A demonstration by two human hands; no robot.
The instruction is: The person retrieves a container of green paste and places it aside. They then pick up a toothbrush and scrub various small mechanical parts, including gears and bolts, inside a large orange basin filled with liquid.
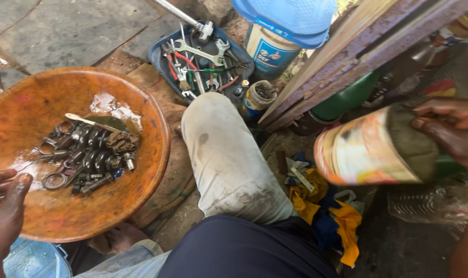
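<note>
My left knee (228, 159), in pale, stained trousers, runs up the middle of the view, and I place everything else from it. Left of the knee sits the orange basin (17, 113), wide and shallow, wet at the bottom, with a heap of dark engine parts (87, 154) lying in it: rings, bolts, a chain-like piece, a rag and a thin stick across the top. Beyond the knee stands a blue-lidded bucket (275, 36), and just left of that a dark tray (159, 54) full of spanners and screwdrivers. Right of the knee I hold a tin (365, 149), tipped on its side with its mouth towards the basin; it looks blurred. Below the tin, near the knee, lies a yellow rag (342, 216).

My right hand (450, 131) has its grip closed round the tin's base end, fingers over the rim. My left hand (4, 206) rests on the basin's near edge, fingers curled, thumb on the rim; the grip seems to steady the basin rather than clasp it.

I judge this to be the washing of the parts, with the tin being brought over. The next move calls for carrying the tin across the knee and tilting it gently over the heap, so nothing splashes out.
</note>
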